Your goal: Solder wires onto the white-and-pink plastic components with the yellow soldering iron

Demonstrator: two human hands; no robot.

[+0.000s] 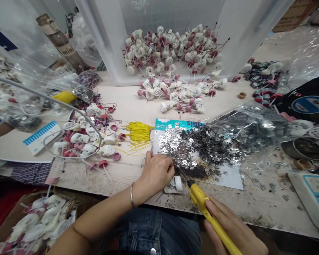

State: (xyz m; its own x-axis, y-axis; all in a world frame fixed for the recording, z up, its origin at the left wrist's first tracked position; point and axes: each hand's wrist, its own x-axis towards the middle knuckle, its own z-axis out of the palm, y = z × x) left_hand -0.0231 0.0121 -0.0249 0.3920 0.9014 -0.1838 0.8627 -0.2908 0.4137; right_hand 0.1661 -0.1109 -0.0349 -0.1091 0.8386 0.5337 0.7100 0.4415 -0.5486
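A yellow soldering iron (199, 198) is in my right hand (225, 219), its thin tip pointing up and left toward my left fingers. My left hand (158, 171) is closed at the near left edge of the metal pieces; whatever its fingertips hold is hidden. Just below it a white plastic part (175, 185) lies on its side by the table's front edge. Small shiny metal plates (172, 141) and dark metal bits (210, 145) spread over a white and teal sheet (234, 177). Cut yellow wires (139, 134) lie in a bundle behind my left hand.
A translucent bin (108, 67) at the back holds many white and pink parts, some spilling out front. Another pile of parts (90, 138) lies left, beside a grey cable loop. A plastic bag (255, 124), a metal cup (303, 147) and a white-blue device (311, 198) stand right.
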